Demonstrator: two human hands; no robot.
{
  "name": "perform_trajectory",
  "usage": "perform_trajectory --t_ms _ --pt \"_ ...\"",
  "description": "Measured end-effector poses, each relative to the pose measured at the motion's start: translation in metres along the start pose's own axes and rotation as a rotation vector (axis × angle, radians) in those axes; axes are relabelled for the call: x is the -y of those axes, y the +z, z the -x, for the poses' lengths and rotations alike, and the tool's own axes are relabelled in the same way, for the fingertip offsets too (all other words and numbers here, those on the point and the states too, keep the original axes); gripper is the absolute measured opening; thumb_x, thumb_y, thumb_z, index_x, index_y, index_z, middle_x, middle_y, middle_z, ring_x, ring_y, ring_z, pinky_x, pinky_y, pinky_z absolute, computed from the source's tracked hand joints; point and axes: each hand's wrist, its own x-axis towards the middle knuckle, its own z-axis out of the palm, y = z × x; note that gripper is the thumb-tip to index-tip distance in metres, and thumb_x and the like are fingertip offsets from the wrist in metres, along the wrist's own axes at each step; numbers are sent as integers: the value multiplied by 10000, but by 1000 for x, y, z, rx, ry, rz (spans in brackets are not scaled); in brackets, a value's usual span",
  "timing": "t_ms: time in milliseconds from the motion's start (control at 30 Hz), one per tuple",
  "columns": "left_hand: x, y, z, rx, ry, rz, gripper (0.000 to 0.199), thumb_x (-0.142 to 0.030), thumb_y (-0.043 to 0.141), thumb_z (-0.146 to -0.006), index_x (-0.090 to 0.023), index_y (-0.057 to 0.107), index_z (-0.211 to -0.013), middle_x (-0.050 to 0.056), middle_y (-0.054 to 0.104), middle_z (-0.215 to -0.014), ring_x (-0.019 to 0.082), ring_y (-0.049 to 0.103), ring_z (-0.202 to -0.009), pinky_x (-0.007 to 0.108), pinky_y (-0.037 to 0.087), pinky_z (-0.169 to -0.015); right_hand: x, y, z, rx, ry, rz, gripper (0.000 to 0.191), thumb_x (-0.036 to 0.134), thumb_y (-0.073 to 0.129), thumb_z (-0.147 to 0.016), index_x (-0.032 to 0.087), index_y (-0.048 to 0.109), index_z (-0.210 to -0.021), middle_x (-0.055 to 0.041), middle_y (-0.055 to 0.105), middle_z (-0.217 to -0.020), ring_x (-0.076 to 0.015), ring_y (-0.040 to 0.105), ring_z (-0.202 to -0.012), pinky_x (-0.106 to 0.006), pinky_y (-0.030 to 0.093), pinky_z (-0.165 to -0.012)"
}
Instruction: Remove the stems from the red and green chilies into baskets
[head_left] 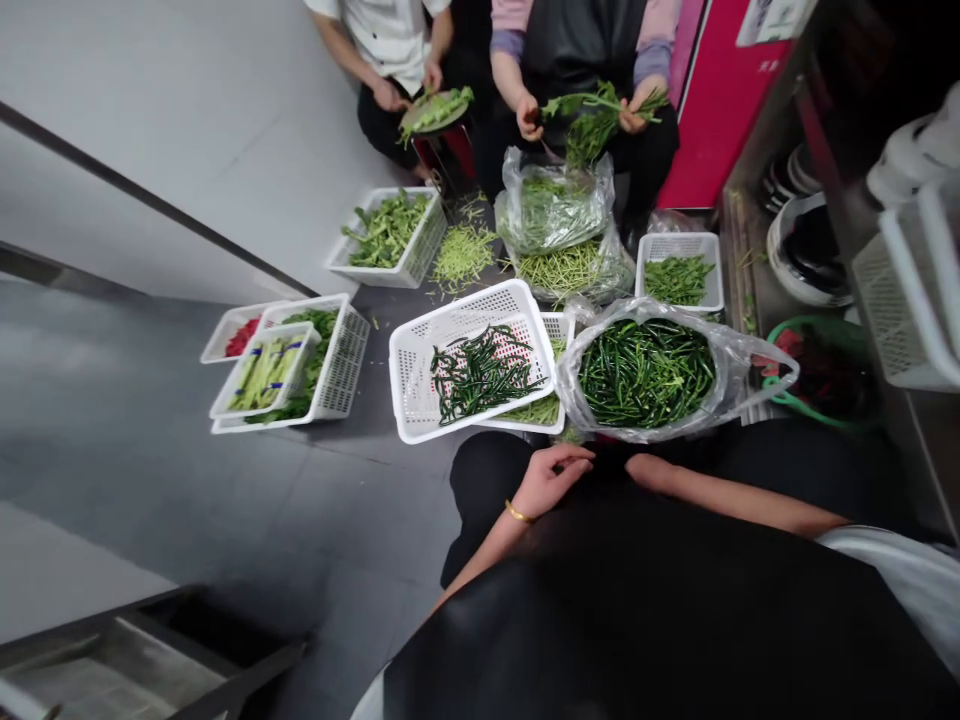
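Observation:
My left hand (553,478), with a gold bracelet at the wrist, rests over my lap, its fingers bent and held together; whatever they may hold is too small to make out. Close by on the right, my right hand (649,472) is low against the dark apron, and its fingers are hidden. Just beyond both hands sits an open clear plastic bag (721,345) full of long, slender green chili peppers (645,372). To its left, a white perforated basket (409,360) holds a smaller heap of the same peppers (484,372), tilted on top of another basket (564,325) with pale green pieces.
Two people sit opposite; one person's hands (634,112) hold leafy stems. Between us stand bags of cut stems (562,270), a basket of greens (409,270) and a small basket (716,285). Stacked baskets (345,370) are left; a green basin (825,420) and shelving (911,400) are right.

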Motion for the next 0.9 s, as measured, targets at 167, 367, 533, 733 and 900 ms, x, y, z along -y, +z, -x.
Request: perform_trajectory --t_ms 167,367,533,733,900 --pt "-34 9 -3 167 -75 337 446 -513 712 -779 -111 717 -971 126 737 -901 186 694 -798 300 539 -752 11 -57 65 -68 -92 23 183 68 537 -785 182 680 -793 -29 670 -758 -146 603 -688 -252 441 -672" --pt "-36 56 -54 277 -325 686 465 -507 745 -752 -86 653 -928 106 710 -812 178 688 -710 311 558 -684 56 -85 84 -500 -351 -115 204 214 463 -922 204 667 -908 -56 675 -901 -165 617 -849 -293 486 -798" --pt "-40 67 -91 2 -332 881 198 -281 664 -814 -98 624 -879 49 655 -725 124 633 -629 252 523 -614 49 -126 57 -449 -413 25 225 305 515 -933 214 709 -1003 -79 702 -1070 -188 634 -990 -307 483 -893" --pt "-48 39 -122 -121 -239 727 136 -215 611 -812 -86 651 -830 -73 395 -491 42 357 -401 208 399 -487 0 -194 26 -369 370 416 351 380 571 -904 92 738 -1015 -210 714 -1062 -300 665 -983 -368 485 -812" --pt "-47 55 -135 -29 -146 502 217 -311 659 -820 -102 675 -873 -16 551 -591 68 486 -494 220 424 -552 -4 -194 10 -282 290 450 249 305 561 -898 145 750 -925 -150 733 -1039 -255 670 -958 -310 464 -756"
